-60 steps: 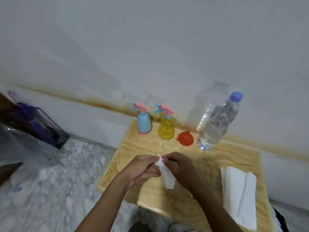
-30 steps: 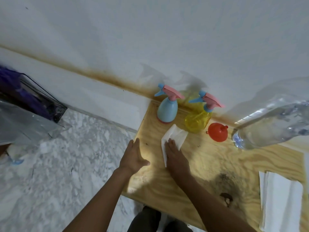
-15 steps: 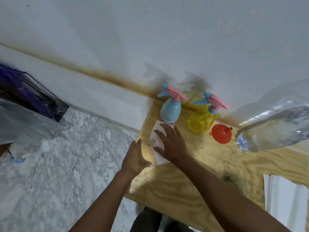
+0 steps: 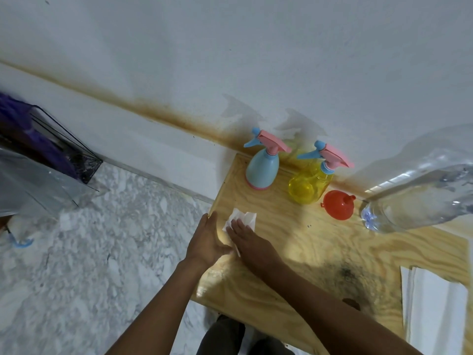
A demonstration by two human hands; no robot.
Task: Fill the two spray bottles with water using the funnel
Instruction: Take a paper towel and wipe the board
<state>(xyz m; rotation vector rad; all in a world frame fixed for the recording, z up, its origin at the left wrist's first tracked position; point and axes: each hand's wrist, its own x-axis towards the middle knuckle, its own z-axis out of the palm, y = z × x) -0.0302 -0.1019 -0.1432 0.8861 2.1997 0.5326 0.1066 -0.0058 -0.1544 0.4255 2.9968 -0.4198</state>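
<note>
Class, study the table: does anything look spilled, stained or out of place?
A dark blotch stains the wooden table near its front edge, like mould or old damp. A brown streak runs along the wall behind.

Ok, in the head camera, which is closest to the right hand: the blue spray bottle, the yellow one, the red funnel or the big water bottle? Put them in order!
1. Blue spray bottle, straight beyond the right hand.
2. Yellow spray bottle, just right of the blue one.
3. Red funnel, further right.
4. Water bottle, at the far right.
</note>
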